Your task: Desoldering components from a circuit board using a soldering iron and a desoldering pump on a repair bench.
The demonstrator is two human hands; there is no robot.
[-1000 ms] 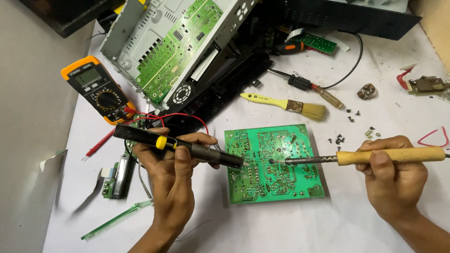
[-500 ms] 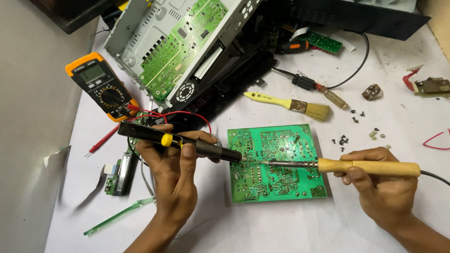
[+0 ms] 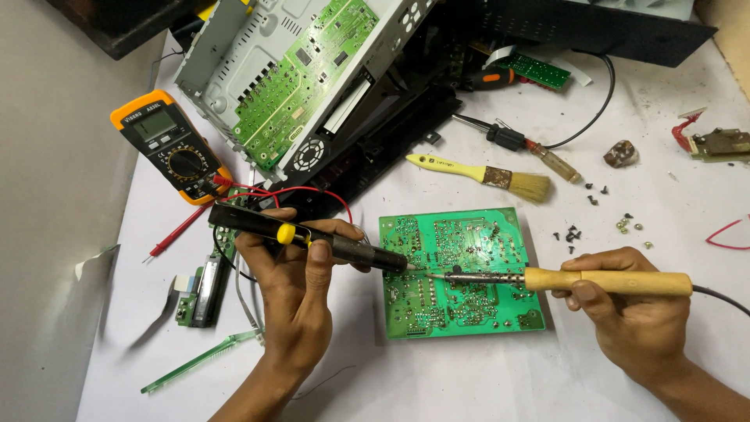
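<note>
At the far left of the white table (image 3: 469, 383) lies an orange multimeter (image 3: 170, 146) with red leads trailing toward the middle. Just below it a small green strip board (image 3: 205, 283) rests flat, well apart from the main work. Behind, an opened metal chassis (image 3: 258, 70) with a green board inside leans tilted against black housing.

The left hand (image 3: 293, 293) is closed around a black solder sucker (image 3: 308, 238), thumb resting near its yellow button, fingers wrapped fully round the barrel. Its nozzle points right and comes down on the green circuit board (image 3: 457, 270), which lies flat, solder side up, in the middle of the table between the two hands.

The right hand (image 3: 629, 309) is curled tightly around the wooden handle of a soldering iron (image 3: 547, 279), held almost level, its cord running off to the right. The iron's tip and the sucker's nozzle meet at one joint near the board's left edge, touching or very nearly so; the exact contact is too small to tell.

Above the board lie a yellow-handled brush (image 3: 484, 173) and a screwdriver (image 3: 527, 147); loose screws (image 3: 598, 223) are scattered to the right.

As a judgement, the work sits midway: the chassis is already open and the board out, one joint is being heated, and most joints on the board look untouched
</note>
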